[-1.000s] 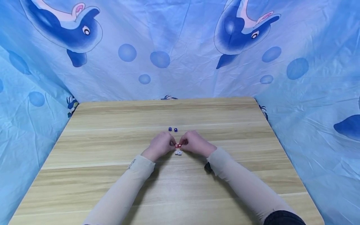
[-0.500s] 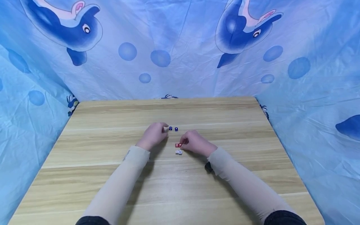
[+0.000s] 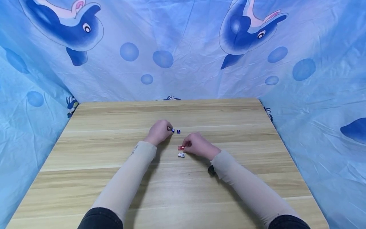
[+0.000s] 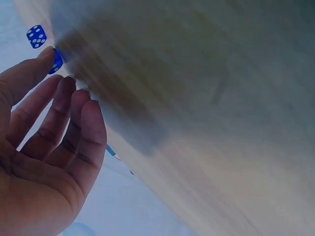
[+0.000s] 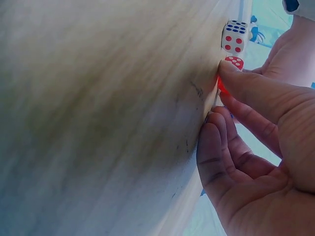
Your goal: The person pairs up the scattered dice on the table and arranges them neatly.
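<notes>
Two blue dice with white dots lie at the back of the group. My left hand [image 3: 160, 131] has its thumb and index finger at either side of the left blue die [image 3: 172, 130], pinching it; the other blue die [image 3: 178, 131] sits just to the right, apart from it. Nearer to me, two red dice [image 3: 179, 148] stand side by side. With thumb and index finger my right hand [image 3: 200, 147] pinches the right one, partly hidden by the fingers in the right wrist view. In front of them two white dice [image 3: 181, 155] stand together, one white die [image 5: 233, 40] showing red and blue dots.
All the dice rest on a wood-grain table [image 3: 183, 197]. A blue dolphin-print cloth [image 3: 183, 76] hangs behind the table and along both sides. Something small and black [image 3: 211, 170] shows under the right wrist.
My left hand has left the red dice, moved back and left, then come in to the left blue die and closed its fingertips on it. The right hand stays at the red dice.
</notes>
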The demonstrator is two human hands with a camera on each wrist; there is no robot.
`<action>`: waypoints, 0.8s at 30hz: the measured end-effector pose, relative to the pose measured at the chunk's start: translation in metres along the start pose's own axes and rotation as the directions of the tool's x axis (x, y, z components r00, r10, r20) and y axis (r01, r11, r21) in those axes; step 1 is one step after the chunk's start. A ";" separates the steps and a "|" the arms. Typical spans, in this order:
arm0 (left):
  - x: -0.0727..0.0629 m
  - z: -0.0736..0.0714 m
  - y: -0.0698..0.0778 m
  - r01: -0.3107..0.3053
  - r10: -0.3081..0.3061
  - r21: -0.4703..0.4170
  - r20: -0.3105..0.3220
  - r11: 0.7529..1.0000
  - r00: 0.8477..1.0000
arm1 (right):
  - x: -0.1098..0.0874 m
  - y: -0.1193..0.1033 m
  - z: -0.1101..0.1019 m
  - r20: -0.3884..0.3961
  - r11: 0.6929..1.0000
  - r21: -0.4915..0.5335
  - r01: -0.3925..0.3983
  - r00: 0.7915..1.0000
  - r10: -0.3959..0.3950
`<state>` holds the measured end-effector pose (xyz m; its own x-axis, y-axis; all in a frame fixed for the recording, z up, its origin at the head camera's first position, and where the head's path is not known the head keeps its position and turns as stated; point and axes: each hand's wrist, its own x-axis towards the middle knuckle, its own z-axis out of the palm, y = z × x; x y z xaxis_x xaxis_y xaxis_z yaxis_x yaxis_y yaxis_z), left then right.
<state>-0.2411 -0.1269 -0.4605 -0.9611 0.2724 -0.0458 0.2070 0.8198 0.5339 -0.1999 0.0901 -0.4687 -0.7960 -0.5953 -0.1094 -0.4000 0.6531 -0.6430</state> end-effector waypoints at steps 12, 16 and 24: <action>0.001 0.001 0.002 -0.006 0.005 0.063 0.012 0.998 1.000 | 0.000 0.000 0.000 -0.004 1.000 0.004 0.010 1.000 -0.010; -0.003 0.000 0.006 -0.015 0.012 0.067 0.040 0.998 0.999 | 0.000 0.001 0.001 -0.009 1.000 0.003 0.012 1.000 -0.012; -0.011 0.001 0.014 -0.032 0.026 0.069 0.095 0.997 0.995 | 0.000 0.002 0.001 -0.012 1.000 0.006 0.012 1.000 -0.012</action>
<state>-0.2271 -0.1179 -0.4537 -0.9337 0.3401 -0.1121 0.2502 0.8436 0.4751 -0.2006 0.0905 -0.4702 -0.7966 -0.5973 -0.0932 -0.4064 0.6432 -0.6490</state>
